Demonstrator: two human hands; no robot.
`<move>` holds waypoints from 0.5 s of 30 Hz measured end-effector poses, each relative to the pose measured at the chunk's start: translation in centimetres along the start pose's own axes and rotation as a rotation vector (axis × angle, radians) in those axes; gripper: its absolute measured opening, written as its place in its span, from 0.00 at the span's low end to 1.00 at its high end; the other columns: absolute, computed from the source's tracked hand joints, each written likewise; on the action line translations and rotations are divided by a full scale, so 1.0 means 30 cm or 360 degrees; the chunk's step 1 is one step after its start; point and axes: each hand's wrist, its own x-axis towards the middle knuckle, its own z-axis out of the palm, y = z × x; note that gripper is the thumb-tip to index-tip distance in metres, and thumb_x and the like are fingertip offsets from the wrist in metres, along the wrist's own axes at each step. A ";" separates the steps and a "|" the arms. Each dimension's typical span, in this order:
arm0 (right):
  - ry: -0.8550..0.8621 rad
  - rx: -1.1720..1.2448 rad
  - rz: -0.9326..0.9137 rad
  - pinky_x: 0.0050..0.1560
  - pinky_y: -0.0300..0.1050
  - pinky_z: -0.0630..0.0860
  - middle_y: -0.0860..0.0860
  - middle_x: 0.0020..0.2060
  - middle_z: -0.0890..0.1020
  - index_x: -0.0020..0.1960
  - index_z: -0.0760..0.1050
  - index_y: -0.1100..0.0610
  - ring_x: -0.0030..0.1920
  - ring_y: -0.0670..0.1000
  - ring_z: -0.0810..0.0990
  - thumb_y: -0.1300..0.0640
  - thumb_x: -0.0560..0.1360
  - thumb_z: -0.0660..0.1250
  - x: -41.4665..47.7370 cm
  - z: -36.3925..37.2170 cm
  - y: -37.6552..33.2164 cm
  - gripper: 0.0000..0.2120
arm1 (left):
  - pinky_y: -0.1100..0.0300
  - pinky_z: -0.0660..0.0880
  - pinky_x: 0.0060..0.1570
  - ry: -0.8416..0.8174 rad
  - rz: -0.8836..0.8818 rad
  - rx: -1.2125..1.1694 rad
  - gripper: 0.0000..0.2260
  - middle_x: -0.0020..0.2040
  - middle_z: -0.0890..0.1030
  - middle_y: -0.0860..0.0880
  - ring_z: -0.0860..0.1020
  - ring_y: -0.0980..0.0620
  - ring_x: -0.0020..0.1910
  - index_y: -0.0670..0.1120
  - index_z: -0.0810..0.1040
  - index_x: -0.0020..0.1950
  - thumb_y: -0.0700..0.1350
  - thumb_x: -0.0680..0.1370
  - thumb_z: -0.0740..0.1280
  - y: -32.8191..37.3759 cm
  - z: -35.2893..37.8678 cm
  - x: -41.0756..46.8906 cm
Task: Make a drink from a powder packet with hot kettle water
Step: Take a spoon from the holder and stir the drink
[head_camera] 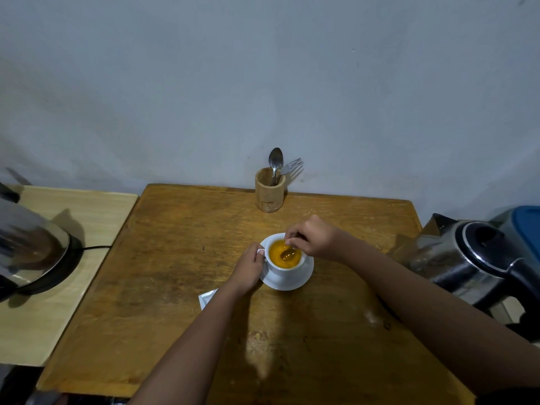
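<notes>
A white cup (285,268) full of orange drink (277,252) stands on a white saucer (304,277) in the middle of the wooden table (181,258). My left hand (249,267) grips the cup by its handle on the left side. Above the cup, my right hand (311,239) pinches a spoon (287,254) whose bowl is dipped in the drink. A white powder packet (207,298) lies flat on the table, partly hidden under my left forearm. A steel kettle (473,258) with a black handle stands at the table's right edge.
A wooden holder (269,190) with a spoon and a fork stands at the back edge against the wall. On a lighter side table (43,311) to the left sits another steel appliance (29,247) on a black base with a cord. A blue-lidded container (526,229) is behind the kettle.
</notes>
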 end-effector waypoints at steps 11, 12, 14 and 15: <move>-0.0238 -0.0290 -0.0263 0.55 0.47 0.72 0.58 0.54 0.81 0.55 0.78 0.62 0.54 0.55 0.78 0.60 0.78 0.60 0.026 0.022 -0.028 0.11 | 0.61 0.64 0.37 -0.0018 0.0014 0.0007 0.08 0.44 0.71 0.47 0.68 0.52 0.42 0.45 0.69 0.46 0.44 0.81 0.53 0.002 -0.002 0.003; -0.0272 -0.0357 -0.0281 0.55 0.47 0.72 0.58 0.54 0.81 0.55 0.78 0.62 0.54 0.55 0.77 0.60 0.79 0.59 0.027 0.028 -0.026 0.11 | 0.61 0.64 0.37 -0.0015 0.0013 0.0010 0.08 0.44 0.71 0.47 0.68 0.52 0.42 0.45 0.69 0.46 0.44 0.81 0.53 0.001 -0.002 0.004; -0.0304 -0.0482 -0.0297 0.51 0.46 0.70 0.58 0.54 0.80 0.55 0.76 0.62 0.53 0.56 0.77 0.60 0.79 0.57 0.027 0.030 -0.025 0.11 | 0.61 0.64 0.37 -0.0004 0.0007 0.0020 0.08 0.45 0.72 0.46 0.68 0.52 0.42 0.46 0.70 0.46 0.44 0.81 0.53 -0.002 -0.002 0.004; -0.0305 -0.0531 -0.0296 0.50 0.47 0.70 0.58 0.54 0.80 0.55 0.76 0.61 0.52 0.56 0.77 0.60 0.80 0.57 0.028 0.028 -0.026 0.11 | 0.62 0.64 0.36 0.0002 0.0009 0.0032 0.08 0.45 0.72 0.46 0.68 0.52 0.42 0.46 0.70 0.46 0.44 0.81 0.53 -0.003 -0.002 0.004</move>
